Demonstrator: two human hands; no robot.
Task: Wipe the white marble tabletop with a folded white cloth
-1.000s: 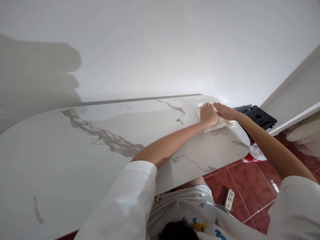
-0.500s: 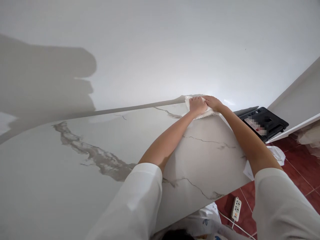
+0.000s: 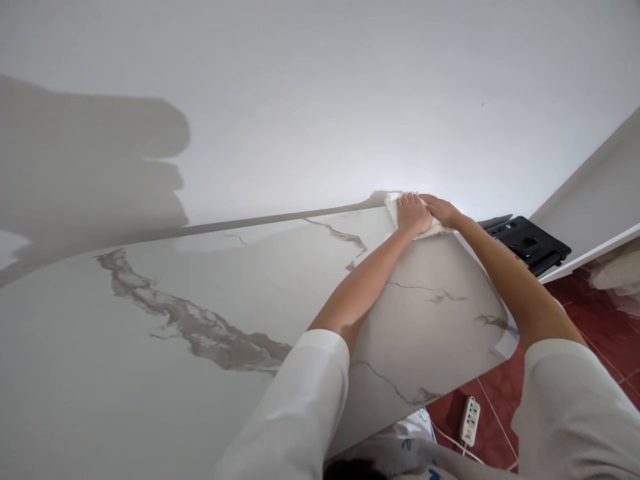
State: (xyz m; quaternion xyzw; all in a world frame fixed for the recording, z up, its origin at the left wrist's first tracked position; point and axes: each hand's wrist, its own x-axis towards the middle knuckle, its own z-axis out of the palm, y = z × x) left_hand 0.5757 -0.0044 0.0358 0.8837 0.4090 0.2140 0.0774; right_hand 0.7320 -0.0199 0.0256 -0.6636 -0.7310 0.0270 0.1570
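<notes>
A white cloth (image 3: 393, 202) lies at the far right corner of a white marble-patterned table (image 3: 210, 293), close to the wall. My left hand (image 3: 413, 214) presses down on the cloth with its fingers flat and together. My right hand (image 3: 441, 209) lies beside it, also flat on the cloth, fingers stretched out. Both arms reach out across the tabletop from white sleeves.
A black device (image 3: 530, 244) sits on the floor beyond the table's right end. A white power strip (image 3: 469, 420) with a cord lies on the red tiled floor (image 3: 600, 320). A white wall (image 3: 320, 100) stands behind the table. A white panel edge (image 3: 590, 253) runs at the right.
Both hands and the cloth slid from the right end toward the far corner by the wall, then shifted slightly right. The camera view also moved.
</notes>
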